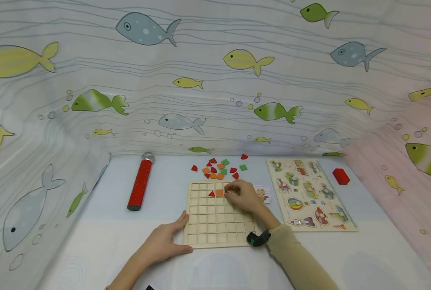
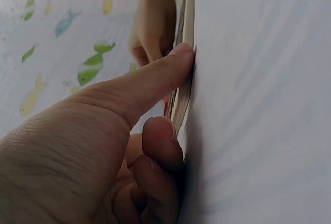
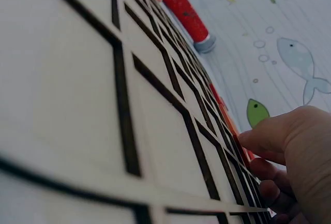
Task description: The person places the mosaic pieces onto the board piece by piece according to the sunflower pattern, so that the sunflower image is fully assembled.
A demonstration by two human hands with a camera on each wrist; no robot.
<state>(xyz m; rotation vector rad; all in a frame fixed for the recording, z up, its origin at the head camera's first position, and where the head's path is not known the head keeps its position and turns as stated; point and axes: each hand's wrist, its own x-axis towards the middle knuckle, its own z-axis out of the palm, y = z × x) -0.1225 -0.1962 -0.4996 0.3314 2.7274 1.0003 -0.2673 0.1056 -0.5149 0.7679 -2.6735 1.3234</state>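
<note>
A square wooden grid board (image 1: 215,231) lies on the table. My left hand (image 1: 162,243) holds its lower left corner, thumb at the near edge and fingers along the left edge; in the left wrist view the fingers are curled. On the board's upper rows lie a red wedge-shaped piece (image 1: 211,193) and, beside it, an orange square piece (image 1: 219,193). My right hand (image 1: 245,196) pinches a small red piece (image 1: 226,193) at the cell right of the orange square. The fingertips hide most of that piece, so its full shape cannot be told.
Several loose red, orange and green pieces (image 1: 223,171) lie behind the board. A pattern card (image 1: 265,195) sits partly behind my right hand. A picture puzzle board (image 1: 309,193) and a red block (image 1: 341,176) are on the right, a red microphone-like tube (image 1: 140,183) on the left.
</note>
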